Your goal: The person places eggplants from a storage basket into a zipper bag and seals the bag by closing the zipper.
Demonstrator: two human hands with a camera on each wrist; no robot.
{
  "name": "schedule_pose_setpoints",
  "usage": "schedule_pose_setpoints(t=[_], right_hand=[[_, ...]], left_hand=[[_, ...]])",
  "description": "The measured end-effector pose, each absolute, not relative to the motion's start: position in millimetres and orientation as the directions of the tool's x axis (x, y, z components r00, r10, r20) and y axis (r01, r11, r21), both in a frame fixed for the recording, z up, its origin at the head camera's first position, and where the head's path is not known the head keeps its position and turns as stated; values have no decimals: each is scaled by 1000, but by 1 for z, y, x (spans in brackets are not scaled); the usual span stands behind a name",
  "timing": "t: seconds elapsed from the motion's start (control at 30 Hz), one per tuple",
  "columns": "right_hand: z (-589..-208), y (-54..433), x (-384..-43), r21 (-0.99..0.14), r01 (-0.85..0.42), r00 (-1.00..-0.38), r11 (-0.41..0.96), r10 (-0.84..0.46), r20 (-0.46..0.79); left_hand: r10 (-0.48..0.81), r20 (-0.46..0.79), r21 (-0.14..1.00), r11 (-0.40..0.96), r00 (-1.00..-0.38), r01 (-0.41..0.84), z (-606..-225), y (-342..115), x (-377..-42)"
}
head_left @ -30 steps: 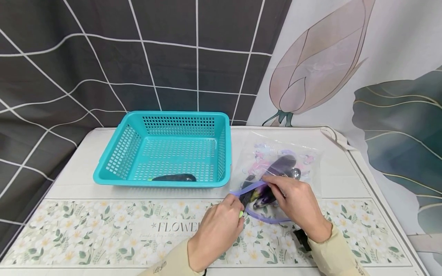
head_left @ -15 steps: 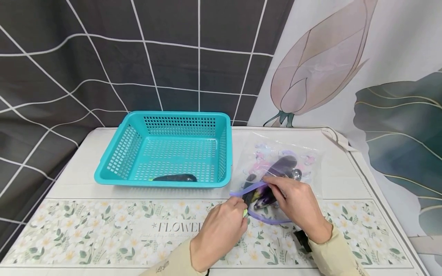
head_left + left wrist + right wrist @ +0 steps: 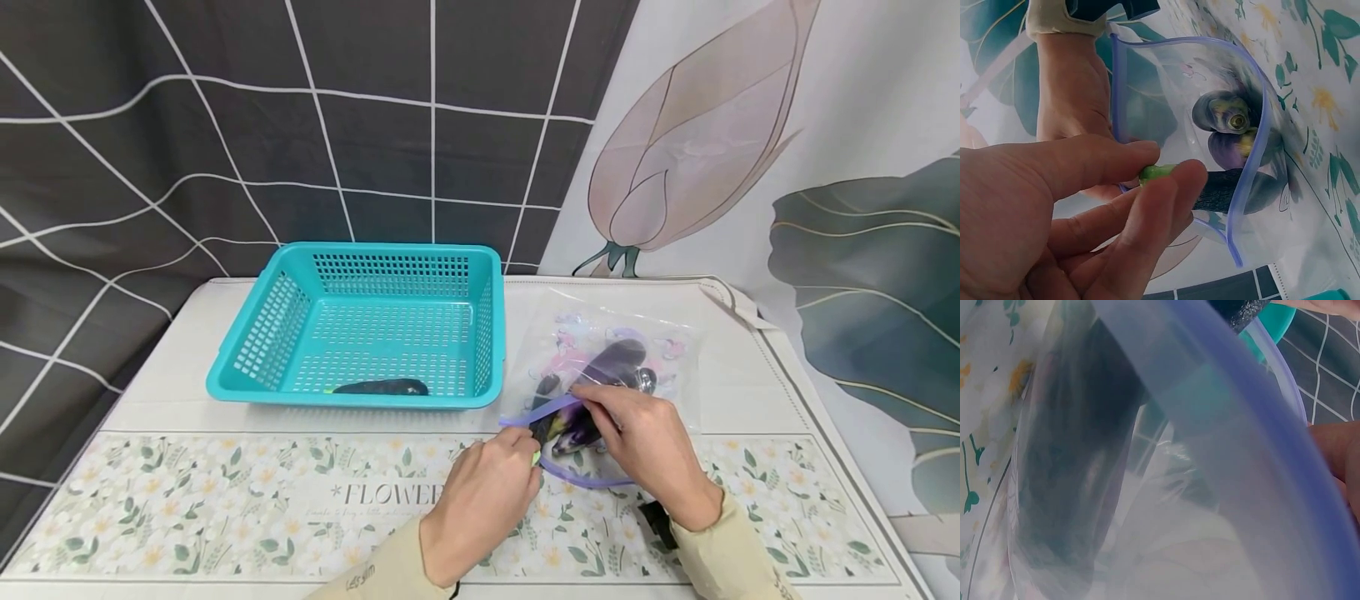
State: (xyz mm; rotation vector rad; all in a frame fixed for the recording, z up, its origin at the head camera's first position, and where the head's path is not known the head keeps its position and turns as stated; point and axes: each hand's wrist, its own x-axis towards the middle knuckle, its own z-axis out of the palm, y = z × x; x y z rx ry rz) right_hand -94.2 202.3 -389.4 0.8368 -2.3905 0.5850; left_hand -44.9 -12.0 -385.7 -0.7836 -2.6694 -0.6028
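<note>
My left hand (image 3: 483, 492) pinches the light green stem of a slim dark eggplant (image 3: 1217, 189) between thumb and fingertips. The eggplant's body passes through the mouth of a clear zip bag (image 3: 678, 392) with purple edges and pink print. My right hand (image 3: 645, 437) pinches the bag's upper edge, keeping the mouth apart. Several dark purple eggplants (image 3: 617, 362) lie inside; two stem ends, one an eggplant with a round cut stem (image 3: 1222, 112), face the opening in the left wrist view. Close up in the right wrist view, a large eggplant (image 3: 1079, 462) shows through the plastic.
A turquoise slotted basket (image 3: 360, 402) stands left of the bag, with one dark green-tipped eggplant (image 3: 382, 387) near its front wall. Under them is a white tablecloth (image 3: 172, 358) with a flowered band. A dark gridded curtain (image 3: 375, 150) hangs behind the table.
My left hand has moved slightly right, toward the bag's mouth, with the slim eggplant sliding a little further inside. My right hand stays on the bag's edge.
</note>
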Motion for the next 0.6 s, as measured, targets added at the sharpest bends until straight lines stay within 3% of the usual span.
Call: schedule_pose_setpoints(t=[0.33, 0.6], right_hand=[[-389, 202, -94, -236, -659, -678, 714, -428, 598], [-389, 202, -94, -241, -660, -679, 711, -428, 596]], left_hand=[[456, 490, 223, 759, -743, 612, -391, -8, -44], [472, 479, 217, 753, -740, 620, -394, -6, -45]])
